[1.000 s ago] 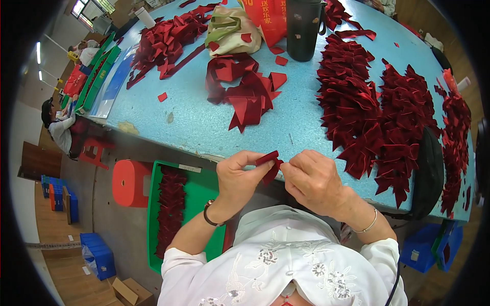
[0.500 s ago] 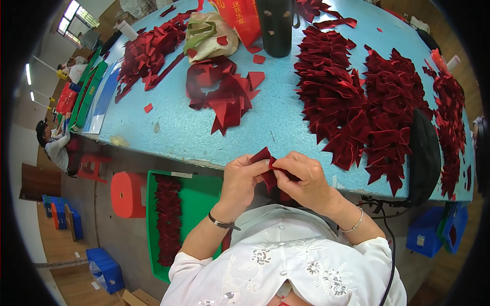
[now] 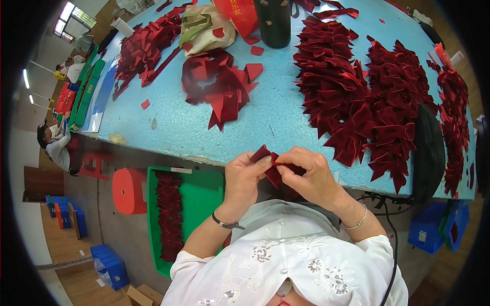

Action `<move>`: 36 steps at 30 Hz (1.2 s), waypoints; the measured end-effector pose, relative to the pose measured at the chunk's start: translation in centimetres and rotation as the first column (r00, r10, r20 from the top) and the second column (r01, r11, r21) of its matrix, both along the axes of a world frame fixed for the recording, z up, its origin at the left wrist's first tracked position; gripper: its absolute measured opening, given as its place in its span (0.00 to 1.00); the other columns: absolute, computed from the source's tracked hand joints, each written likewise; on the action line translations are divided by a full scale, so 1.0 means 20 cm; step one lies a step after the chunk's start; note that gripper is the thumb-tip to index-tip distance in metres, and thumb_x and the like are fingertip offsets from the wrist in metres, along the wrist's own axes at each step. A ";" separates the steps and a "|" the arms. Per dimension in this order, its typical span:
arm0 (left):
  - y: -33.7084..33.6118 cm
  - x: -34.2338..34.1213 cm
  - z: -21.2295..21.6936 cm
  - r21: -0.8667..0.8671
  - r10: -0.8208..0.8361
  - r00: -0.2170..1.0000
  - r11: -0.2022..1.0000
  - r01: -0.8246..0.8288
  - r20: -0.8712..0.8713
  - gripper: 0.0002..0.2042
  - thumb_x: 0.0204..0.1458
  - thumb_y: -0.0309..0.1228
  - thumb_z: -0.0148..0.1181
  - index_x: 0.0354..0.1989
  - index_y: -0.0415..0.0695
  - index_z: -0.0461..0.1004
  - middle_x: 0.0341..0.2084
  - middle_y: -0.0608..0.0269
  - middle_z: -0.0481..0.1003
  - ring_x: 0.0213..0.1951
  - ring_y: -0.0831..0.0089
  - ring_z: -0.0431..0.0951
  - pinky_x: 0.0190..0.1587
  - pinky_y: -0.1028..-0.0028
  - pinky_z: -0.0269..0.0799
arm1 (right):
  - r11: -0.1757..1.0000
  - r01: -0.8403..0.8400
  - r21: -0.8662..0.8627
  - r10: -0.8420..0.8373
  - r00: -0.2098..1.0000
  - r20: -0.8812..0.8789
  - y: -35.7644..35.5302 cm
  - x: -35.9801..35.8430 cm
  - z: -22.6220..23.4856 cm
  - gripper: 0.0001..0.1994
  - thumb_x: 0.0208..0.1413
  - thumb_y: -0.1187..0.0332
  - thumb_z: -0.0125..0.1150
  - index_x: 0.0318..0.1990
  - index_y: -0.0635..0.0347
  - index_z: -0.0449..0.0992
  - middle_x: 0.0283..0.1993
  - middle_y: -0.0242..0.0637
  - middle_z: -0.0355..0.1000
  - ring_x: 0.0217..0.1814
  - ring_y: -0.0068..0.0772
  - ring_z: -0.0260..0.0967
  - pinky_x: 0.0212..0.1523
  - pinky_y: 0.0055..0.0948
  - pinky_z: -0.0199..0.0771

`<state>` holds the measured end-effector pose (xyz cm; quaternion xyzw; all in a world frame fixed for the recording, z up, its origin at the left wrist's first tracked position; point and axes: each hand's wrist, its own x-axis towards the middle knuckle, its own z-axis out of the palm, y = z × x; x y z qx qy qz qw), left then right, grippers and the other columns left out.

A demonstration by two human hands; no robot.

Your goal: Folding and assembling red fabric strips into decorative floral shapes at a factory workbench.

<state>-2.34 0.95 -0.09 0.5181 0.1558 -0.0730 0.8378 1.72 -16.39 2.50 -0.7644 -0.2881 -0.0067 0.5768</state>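
Just off the front edge of the blue table, my left hand [image 3: 244, 178] is closed on a dark red velvet bow [image 3: 272, 175]. My right hand [image 3: 311, 176] pinches the bow's middle from the other side, thumb and forefinger together. The fingers hide part of the bow. Finished-looking bows lie in a long overlapping row [image 3: 332, 86] on the table to the right, with another such row [image 3: 393, 102] beside it. A loose heap of red velvet strips [image 3: 224, 94] lies farther off, left of the middle.
A green tray [image 3: 201, 204] with a row of bows stands low at the left, next to a red stool [image 3: 130, 191]. On the table are a dark bottle [image 3: 274, 28], a cloth bag [image 3: 206, 30] and a black bag [image 3: 427, 153]. Another person [image 3: 56, 145] sits far left.
My right hand has shifted its grip at the bow's middle, its fingers a little higher. The bow stays between both hands. The whole view has tilted slightly.
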 end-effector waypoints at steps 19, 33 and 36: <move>-0.02 0.02 0.07 -0.272 -0.106 0.980 0.961 0.058 -0.166 0.09 0.57 0.30 0.58 0.40 0.38 0.74 0.37 0.61 0.77 0.40 0.74 0.76 0.46 0.72 0.71 | 0.966 0.151 -0.211 -0.032 0.875 0.483 0.03 -0.04 -0.05 0.09 0.42 0.79 0.59 0.34 0.69 0.73 0.23 0.38 0.65 0.22 0.34 0.63 0.20 0.28 0.61; -0.04 0.09 0.11 -0.259 -0.079 0.990 0.965 0.046 -0.118 0.07 0.54 0.26 0.60 0.39 0.37 0.73 0.34 0.62 0.77 0.35 0.77 0.76 0.41 0.77 0.72 | 0.858 0.337 -0.387 0.051 0.694 0.718 0.08 -0.11 0.02 0.19 0.36 0.79 0.59 0.41 0.75 0.71 0.27 0.41 0.62 0.24 0.35 0.59 0.22 0.32 0.60; -0.05 0.13 0.15 -0.289 -0.077 0.996 0.955 0.060 -0.049 0.08 0.54 0.26 0.60 0.40 0.36 0.73 0.34 0.62 0.77 0.34 0.77 0.76 0.41 0.77 0.72 | 0.814 0.395 -0.426 0.039 0.695 0.718 0.08 -0.12 0.05 0.19 0.36 0.79 0.59 0.42 0.75 0.71 0.30 0.43 0.64 0.26 0.36 0.62 0.24 0.32 0.63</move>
